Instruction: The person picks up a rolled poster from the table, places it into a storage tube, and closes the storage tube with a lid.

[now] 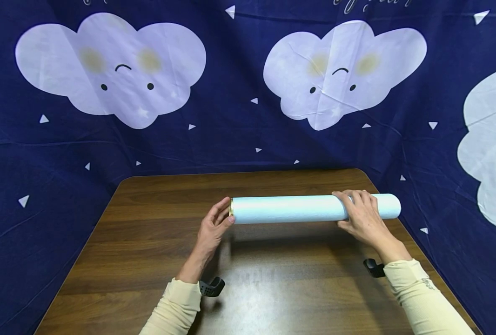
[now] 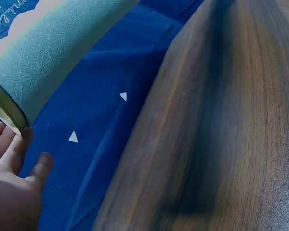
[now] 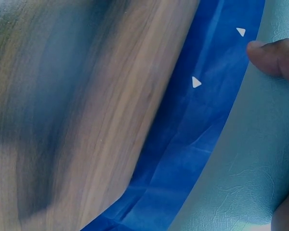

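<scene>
A long light-blue tube (image 1: 287,209) with a crinkled surface is held level above the wooden table, its shadow falling below. Gold-coloured rim (image 2: 7,108) edges its left end. My left hand (image 1: 214,225) holds that end, fingers at the far side of the rim and thumb at the near side. In the left wrist view the fingertips (image 2: 20,139) meet the rim. Toward the tube's right end, my right hand (image 1: 363,216) grips it from above, fingers across the top and thumb on the near side. The right wrist view shows a thumb (image 3: 265,55) against the blue surface.
Beneath the tube lies the brown wood-grain table (image 1: 147,260) with rounded far corners. A dark-blue curtain (image 1: 231,139) printed with white clouds and triangles hangs behind it and down both sides. Black straps (image 1: 212,287) show at both wrists.
</scene>
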Motion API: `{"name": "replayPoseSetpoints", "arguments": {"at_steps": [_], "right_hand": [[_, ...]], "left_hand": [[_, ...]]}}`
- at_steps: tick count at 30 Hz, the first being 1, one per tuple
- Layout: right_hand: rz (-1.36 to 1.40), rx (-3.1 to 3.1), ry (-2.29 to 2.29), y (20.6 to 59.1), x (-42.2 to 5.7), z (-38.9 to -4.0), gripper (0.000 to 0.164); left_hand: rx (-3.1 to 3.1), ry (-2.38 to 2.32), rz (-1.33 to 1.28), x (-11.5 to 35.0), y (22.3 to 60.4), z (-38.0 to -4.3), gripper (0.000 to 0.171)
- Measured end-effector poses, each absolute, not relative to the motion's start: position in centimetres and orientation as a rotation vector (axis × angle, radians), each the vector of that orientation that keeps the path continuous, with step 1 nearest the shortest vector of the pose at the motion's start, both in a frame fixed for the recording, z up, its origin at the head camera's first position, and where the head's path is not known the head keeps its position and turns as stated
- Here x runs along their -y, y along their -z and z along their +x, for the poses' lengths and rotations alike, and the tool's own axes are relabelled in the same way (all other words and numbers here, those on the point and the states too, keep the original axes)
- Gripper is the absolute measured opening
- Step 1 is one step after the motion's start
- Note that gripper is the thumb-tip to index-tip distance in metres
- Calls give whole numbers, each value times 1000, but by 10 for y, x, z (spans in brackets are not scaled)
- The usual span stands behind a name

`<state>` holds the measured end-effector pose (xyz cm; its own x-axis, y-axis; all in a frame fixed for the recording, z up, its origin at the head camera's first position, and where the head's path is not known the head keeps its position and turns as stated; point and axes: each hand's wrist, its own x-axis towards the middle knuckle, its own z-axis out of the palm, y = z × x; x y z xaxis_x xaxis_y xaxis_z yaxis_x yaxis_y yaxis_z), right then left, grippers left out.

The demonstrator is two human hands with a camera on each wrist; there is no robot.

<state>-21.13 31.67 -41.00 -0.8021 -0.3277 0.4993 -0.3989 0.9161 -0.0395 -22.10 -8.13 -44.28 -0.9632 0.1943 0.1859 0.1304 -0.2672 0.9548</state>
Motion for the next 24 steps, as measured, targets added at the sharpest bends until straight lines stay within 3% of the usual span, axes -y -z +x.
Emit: {"name": "replayPoseSetpoints", "arguments": {"at_steps": [24], "right_hand": [[541, 2566, -199, 412, -316, -213, 86]], "left_hand": [[-1853, -2298, 484, 94, 445, -222, 61]]}}
